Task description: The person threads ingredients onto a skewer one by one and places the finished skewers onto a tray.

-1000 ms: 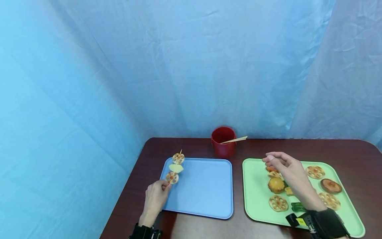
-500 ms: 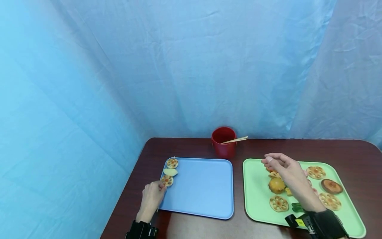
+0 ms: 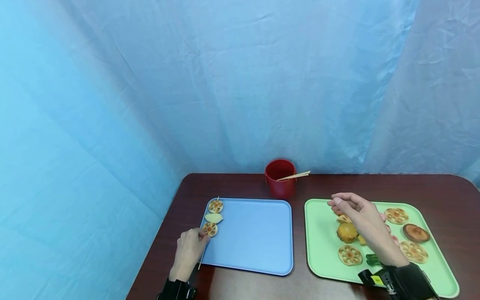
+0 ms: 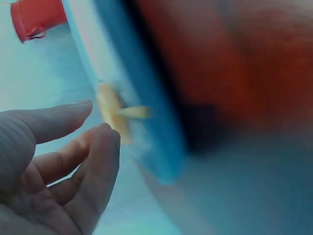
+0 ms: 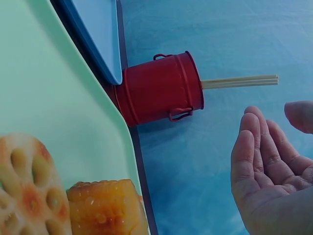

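Observation:
A skewer (image 3: 213, 218) threaded with two lotus root slices and a pale wedge between them lies along the left side of the blue tray (image 3: 255, 237). Its bare stick end sticks out past the tray's near edge. My left hand (image 3: 189, 252) is beside the lower lotus slice (image 3: 209, 229); in the left wrist view a gap shows between thumb and fingers, with nothing pinched. Over the green tray (image 3: 322, 258) hovers my right hand (image 3: 361, 216), fingers relaxed and holding nothing. It hides part of the food beneath.
Behind the trays stands a red bucket (image 3: 281, 187) with thin sticks (image 3: 294, 176) leaning out to the right. Lotus slices (image 3: 350, 255), a round yellow piece (image 3: 346, 232), a brown mushroom-like slice (image 3: 416, 233) and a corn piece (image 5: 107, 208) lie on the green tray.
My left hand has moved a little left, lowered the skewer onto the blue tray's left side and let it go. The right hand has hardly moved.

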